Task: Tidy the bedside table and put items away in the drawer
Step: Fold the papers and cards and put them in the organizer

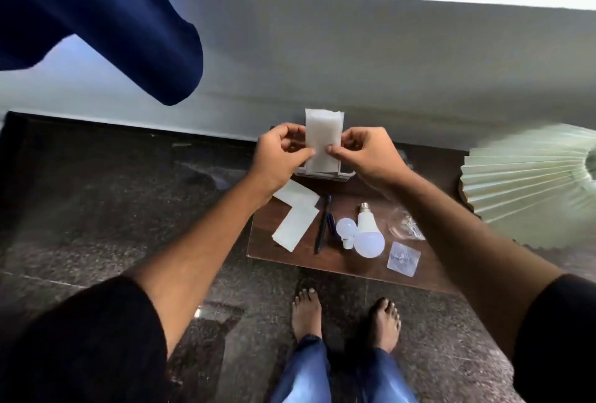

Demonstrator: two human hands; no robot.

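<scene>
Both hands hold a folded white tissue (323,136) upright above a small white holder (322,175) at the back of the brown bedside table (342,262). My left hand (281,152) pinches its left edge, my right hand (364,152) pinches its right edge. On the tabletop lie two folded white papers (296,218), a dark pen (322,225), a small white bulb (346,230), a large white bulb (368,236), a crumpled clear plastic bag (404,225) and a small clear packet (403,256). No drawer is visible.
A pleated pale green lampshade (529,183) stands at the table's right. A grey wall (354,64) runs behind. A dark blue cloth (96,15) hangs at upper left. My bare feet (345,322) stand on dark stone floor (113,193) in front of the table.
</scene>
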